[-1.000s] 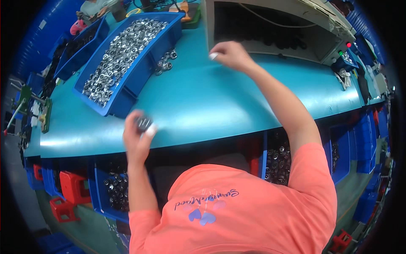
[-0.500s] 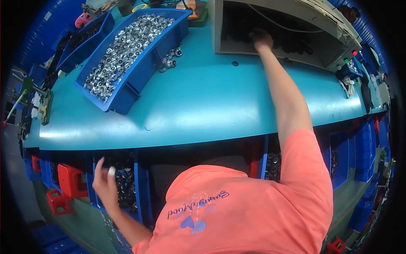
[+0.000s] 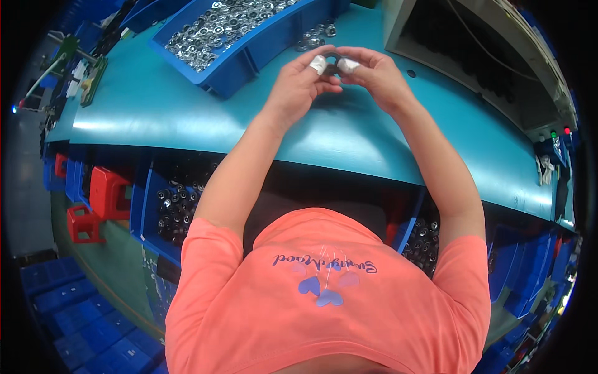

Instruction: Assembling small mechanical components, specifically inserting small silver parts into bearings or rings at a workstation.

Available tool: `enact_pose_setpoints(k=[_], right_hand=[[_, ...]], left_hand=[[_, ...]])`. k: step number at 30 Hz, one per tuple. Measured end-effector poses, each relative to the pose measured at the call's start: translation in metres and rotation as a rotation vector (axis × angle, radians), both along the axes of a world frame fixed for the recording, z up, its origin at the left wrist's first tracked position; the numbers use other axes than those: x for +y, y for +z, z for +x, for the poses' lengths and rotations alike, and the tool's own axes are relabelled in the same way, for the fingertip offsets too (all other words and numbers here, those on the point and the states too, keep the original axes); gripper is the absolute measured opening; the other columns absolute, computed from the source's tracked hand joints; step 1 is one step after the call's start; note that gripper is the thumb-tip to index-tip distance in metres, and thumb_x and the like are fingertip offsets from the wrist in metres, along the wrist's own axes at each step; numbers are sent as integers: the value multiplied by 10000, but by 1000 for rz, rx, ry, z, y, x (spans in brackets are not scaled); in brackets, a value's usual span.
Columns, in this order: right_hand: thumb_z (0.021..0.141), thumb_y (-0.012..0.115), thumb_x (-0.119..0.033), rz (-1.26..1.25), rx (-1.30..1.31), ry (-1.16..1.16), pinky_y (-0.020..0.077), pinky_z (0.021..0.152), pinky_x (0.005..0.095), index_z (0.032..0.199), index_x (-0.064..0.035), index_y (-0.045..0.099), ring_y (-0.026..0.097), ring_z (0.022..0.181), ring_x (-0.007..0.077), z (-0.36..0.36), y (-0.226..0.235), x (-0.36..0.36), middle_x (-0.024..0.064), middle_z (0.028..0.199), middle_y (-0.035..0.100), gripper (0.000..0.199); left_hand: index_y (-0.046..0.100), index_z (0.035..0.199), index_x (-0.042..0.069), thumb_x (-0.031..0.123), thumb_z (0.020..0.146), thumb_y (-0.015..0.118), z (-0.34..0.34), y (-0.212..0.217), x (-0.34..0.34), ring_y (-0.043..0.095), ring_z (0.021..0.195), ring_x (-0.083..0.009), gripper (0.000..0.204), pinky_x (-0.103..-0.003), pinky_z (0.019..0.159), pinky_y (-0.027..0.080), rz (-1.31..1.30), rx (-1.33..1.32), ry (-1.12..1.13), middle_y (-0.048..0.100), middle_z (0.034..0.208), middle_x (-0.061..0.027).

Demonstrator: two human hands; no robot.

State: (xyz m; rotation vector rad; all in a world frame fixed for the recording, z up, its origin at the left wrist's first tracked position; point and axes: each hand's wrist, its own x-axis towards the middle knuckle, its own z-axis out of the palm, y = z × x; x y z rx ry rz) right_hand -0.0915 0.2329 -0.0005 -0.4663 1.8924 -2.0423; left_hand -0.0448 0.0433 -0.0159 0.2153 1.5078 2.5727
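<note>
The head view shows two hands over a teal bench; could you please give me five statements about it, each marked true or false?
1. The left hand and right hand both hold a small dark rounded part. True.
2. Only the left hand wears a white fingertip wrap. False: the right hand wears one too.
3. The long blue plastic bin is empty. False: it holds many shiny silvery round parts.
4. A small dark flat disc lies on the smooth teal bench. True.
5. A red plastic stool stands at the picture's left. True.
</note>
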Motion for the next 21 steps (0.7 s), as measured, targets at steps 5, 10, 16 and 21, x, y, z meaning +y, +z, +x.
enact_pose_setpoints(k=[5, 10, 16, 21], right_hand=[[929, 648, -212, 379, 99, -118, 529, 885, 316, 1306, -85, 636, 644, 988, 173, -53, -16, -12, 85, 1205, 654, 398], [863, 672, -258, 782, 674, -331, 503, 969, 406, 1294, -221, 653, 568, 1157, 296, -91, -58, -32, 89, 1324, 590, 434], [838, 715, -321, 970, 770, -348, 492, 992, 425, 1256, -260, 671, 530, 1206, 312, -86, -62, -50, 77, 1315, 578, 425], [823, 733, -327, 927, 750, -364, 509, 944, 425, 1190, -222, 703, 576, 1125, 292, -80, -62, -49, 78, 1191, 626, 383]], left_hand=[[515, 1383, 6, 102, 1029, 500, -4, -20, -17, 656, 895, -186, 367, -369, 849, 590, 25, -89, 148, 640, 1132, -118], [497, 1392, -6, -4, 956, 570, -3, -20, -16, 671, 902, -198, 442, -366, 860, 598, -32, -41, 211, 642, 1105, -110], [479, 1397, -18, -92, 834, 677, -1, -22, -15, 678, 939, -190, 601, -352, 853, 608, -164, 70, 255, 642, 1098, -108], [501, 1354, -37, -64, 835, 708, 1, -18, -13, 681, 921, -188, 560, -347, 814, 613, -265, 94, 310, 648, 1064, -101]])
